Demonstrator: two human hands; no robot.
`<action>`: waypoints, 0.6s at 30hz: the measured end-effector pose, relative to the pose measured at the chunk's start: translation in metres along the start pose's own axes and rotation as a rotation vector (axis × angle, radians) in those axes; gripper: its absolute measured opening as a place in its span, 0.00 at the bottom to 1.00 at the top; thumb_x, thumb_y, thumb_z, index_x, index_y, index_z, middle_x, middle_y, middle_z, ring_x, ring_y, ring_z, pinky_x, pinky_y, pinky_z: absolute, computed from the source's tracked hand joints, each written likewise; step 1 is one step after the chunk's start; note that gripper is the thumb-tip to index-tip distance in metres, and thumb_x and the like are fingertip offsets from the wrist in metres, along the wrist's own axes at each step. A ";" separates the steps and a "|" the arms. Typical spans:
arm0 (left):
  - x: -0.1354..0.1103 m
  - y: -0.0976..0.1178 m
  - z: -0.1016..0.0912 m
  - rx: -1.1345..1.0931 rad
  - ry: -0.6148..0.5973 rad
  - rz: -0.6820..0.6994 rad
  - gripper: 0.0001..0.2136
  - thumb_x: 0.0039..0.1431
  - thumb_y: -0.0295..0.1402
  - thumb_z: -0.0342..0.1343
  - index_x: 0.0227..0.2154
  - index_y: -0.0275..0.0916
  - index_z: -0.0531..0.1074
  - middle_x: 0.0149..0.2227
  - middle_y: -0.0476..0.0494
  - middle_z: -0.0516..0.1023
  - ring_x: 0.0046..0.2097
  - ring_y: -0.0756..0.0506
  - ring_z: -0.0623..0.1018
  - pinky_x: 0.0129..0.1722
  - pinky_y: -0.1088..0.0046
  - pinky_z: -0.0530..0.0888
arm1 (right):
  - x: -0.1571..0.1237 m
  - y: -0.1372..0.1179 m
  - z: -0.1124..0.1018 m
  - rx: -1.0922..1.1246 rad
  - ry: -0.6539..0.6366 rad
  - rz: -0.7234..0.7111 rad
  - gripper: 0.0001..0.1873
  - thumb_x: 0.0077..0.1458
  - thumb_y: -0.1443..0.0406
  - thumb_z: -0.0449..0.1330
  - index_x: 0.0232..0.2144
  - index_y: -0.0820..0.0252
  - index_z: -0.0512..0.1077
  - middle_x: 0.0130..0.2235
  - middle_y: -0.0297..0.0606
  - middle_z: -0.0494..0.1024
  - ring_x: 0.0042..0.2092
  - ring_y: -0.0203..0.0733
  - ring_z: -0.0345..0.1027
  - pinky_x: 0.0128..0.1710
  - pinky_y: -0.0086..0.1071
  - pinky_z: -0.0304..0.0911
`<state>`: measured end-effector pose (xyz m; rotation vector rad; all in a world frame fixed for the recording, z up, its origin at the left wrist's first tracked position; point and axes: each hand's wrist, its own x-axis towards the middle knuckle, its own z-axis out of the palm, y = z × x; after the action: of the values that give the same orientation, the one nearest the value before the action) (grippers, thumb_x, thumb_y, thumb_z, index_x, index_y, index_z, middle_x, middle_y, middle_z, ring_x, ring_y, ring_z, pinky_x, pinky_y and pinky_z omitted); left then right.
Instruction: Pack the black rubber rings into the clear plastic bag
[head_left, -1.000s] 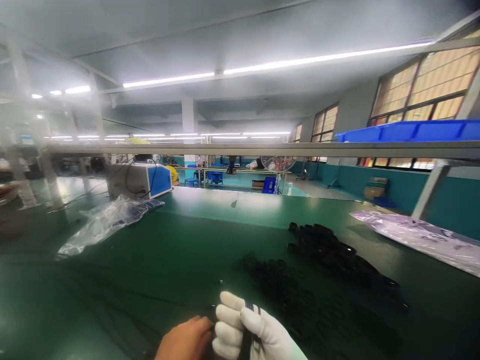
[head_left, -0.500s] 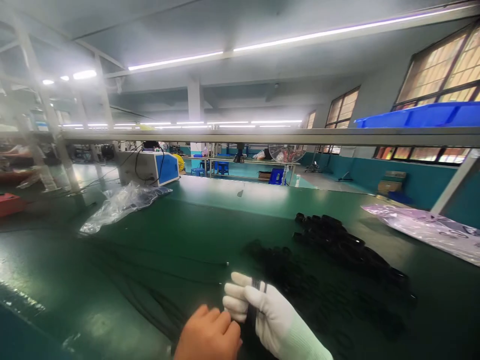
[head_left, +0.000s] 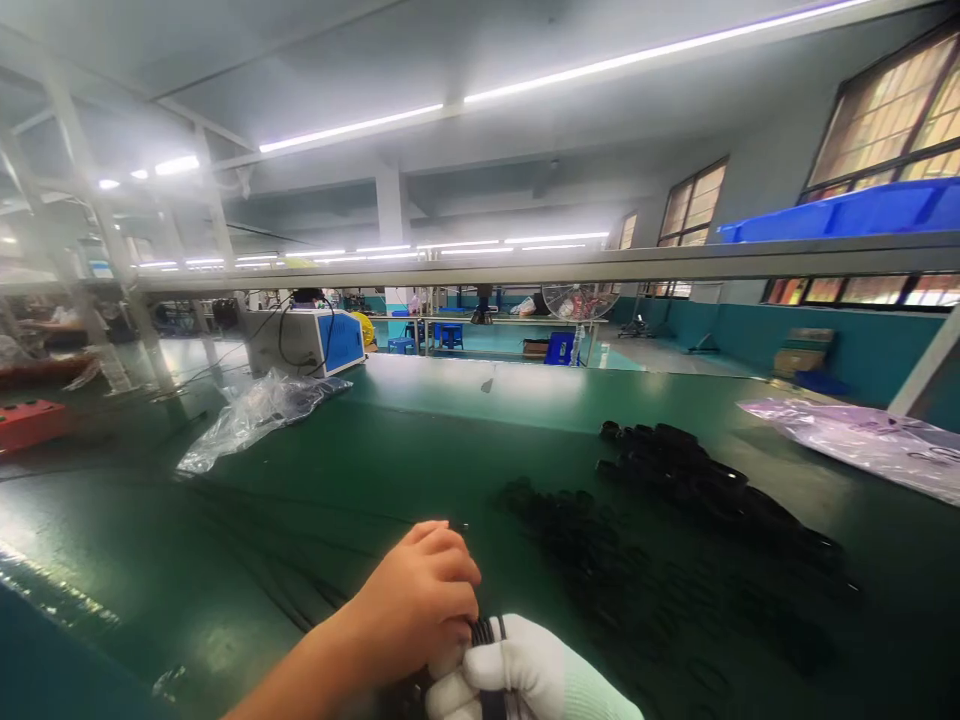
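My bare left hand (head_left: 431, 590) is closed, fingers curled down, over the ends of thin black cables (head_left: 289, 600) on the green table. A small shiny cable tip (head_left: 466, 526) shows just beyond its fingertips. What its fingers pinch is hidden. Right beside it, at the bottom edge, my right hand (head_left: 525, 665) in a white glove is closed, thumb against curled fingers. Thin black rings (head_left: 484, 630) sit in a row at its index finger, and a dark strip shows below the thumb. Right of the glove lies a dark pile of loose black rings (head_left: 577, 540).
Black coiled parts (head_left: 697, 470) are heaped at the right. A clear plastic bag (head_left: 255, 415) and a blue-and-grey machine (head_left: 307, 340) stand at the left, a red box (head_left: 30, 425) farther out. Pinkish plastic (head_left: 847, 430) lies far right. A shelf rail (head_left: 525, 268) crosses above, carrying a blue tray (head_left: 847, 212).
My left hand has moved up and forward to the cable ends. The gloved right hand has dropped lower, its fingers now more curled. The view has shifted slightly.
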<state>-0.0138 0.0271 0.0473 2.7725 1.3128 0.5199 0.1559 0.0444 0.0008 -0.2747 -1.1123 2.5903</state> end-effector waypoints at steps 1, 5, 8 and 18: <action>0.001 0.000 -0.002 0.011 -0.003 0.001 0.04 0.57 0.31 0.55 0.27 0.43 0.73 0.39 0.52 0.77 0.44 0.48 0.70 0.50 0.68 0.61 | 0.000 0.001 -0.002 0.042 0.016 0.010 0.08 0.46 0.69 0.63 0.31 0.70 0.70 0.27 0.35 0.66 0.31 0.33 0.61 0.36 0.32 0.54; 0.005 -0.002 -0.008 -0.266 -0.162 -0.082 0.05 0.55 0.29 0.56 0.25 0.40 0.74 0.30 0.53 0.73 0.33 0.52 0.69 0.33 0.78 0.63 | -0.001 0.009 -0.013 0.134 -0.040 0.005 0.13 0.43 0.68 0.65 0.32 0.72 0.69 0.27 0.36 0.68 0.29 0.30 0.60 0.31 0.27 0.52; 0.001 -0.003 0.000 -0.707 -0.161 -0.335 0.01 0.51 0.30 0.57 0.27 0.38 0.73 0.24 0.56 0.68 0.27 0.54 0.67 0.25 0.81 0.62 | -0.002 0.012 -0.018 0.116 -0.096 -0.004 0.14 0.46 0.65 0.64 0.32 0.75 0.69 0.26 0.40 0.70 0.28 0.32 0.63 0.28 0.25 0.52; -0.021 0.009 0.058 -0.929 0.278 -0.498 0.12 0.56 0.39 0.50 0.33 0.35 0.73 0.29 0.48 0.72 0.32 0.50 0.69 0.32 0.76 0.65 | -0.006 -0.002 -0.013 -0.266 0.076 0.041 0.18 0.46 0.61 0.65 0.37 0.70 0.73 0.31 0.41 0.76 0.35 0.41 0.70 0.41 0.37 0.61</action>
<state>-0.0012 0.0120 -0.0121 1.6093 1.2700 1.1268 0.1661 0.0521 -0.0068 -0.4552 -1.4372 2.4403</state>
